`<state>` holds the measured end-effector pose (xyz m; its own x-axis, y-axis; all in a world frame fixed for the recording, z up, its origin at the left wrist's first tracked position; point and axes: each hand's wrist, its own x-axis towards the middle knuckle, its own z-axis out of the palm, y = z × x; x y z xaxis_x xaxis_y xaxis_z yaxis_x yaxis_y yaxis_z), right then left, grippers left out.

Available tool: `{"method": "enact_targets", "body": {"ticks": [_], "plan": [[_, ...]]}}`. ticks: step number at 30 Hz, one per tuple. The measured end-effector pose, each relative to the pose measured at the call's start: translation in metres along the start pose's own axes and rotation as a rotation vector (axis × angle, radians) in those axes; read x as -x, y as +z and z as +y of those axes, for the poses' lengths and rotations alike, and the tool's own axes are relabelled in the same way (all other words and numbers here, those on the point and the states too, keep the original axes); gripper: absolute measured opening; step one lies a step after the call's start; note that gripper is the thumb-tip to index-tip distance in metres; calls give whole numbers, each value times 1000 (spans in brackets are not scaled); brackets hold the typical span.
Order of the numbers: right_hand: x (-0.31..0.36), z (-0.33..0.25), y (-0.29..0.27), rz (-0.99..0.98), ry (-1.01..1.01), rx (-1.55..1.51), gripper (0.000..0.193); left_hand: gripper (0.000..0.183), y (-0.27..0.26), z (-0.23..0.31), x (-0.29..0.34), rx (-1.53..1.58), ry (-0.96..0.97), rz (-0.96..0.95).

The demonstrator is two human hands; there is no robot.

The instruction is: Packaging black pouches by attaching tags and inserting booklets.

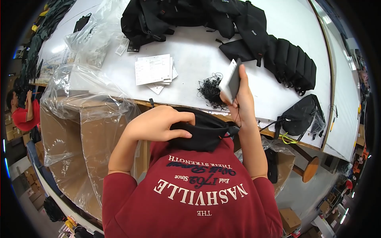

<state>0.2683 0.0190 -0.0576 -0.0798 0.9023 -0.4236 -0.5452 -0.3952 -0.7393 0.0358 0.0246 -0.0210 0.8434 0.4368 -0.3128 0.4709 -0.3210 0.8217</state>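
My left hand (158,122) grips the upper edge of a small black fabric bag (201,137), held against my shirt at the table's front edge. Thumb and fingers pinch its rim, and part of the bag hangs below them. In my right hand (246,97), raised over the table, is a stack of flat black-and-white cards (231,82) that look like hang tags. A thin dark cord hangs from that hand toward the bag. Just left of the cards lies a tangled heap of black strings (211,88).
White printed papers (154,70) lie on the white table (186,59). Black bags (194,16) crowd its far side, with a row of black pouches (291,61) and another black bag (301,115) at right. A plastic-lined cardboard box (63,131) stands left. Another person (24,115) is far left.
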Motion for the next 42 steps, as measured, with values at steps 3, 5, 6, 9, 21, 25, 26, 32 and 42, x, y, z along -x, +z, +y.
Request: {"method": "enact_targets", "body": {"ticks": [3,5,6,9,21,25,26,32,42], "plan": [[11,-7,18,74,-228,355,25,21,3,1,-2,-44,71,74],[15,-10,16,-36,-306,705,35,20,8,6,-7,3,181,340],[20,-15,17,-62,-264,1025,34,20,9,7,-10,3,183,341],[27,-13,21,-296,-430,1636,37,21,11,7,-16,-250,324,472],[56,-23,6,-487,-196,1496,33,23,-33,-75,-30,460,175,286],[61,-20,5,-467,-279,1430,30,34,-105,-248,-16,-387,-503,1520],[60,-22,5,-470,-287,1434,30,37,-101,-281,-7,-505,-706,1503],[56,-24,1,-426,-636,1605,21,35,-113,-276,7,-634,-721,1339],[37,-36,20,-396,-1005,1867,15,16,-38,-1,-19,-279,301,787]]}}
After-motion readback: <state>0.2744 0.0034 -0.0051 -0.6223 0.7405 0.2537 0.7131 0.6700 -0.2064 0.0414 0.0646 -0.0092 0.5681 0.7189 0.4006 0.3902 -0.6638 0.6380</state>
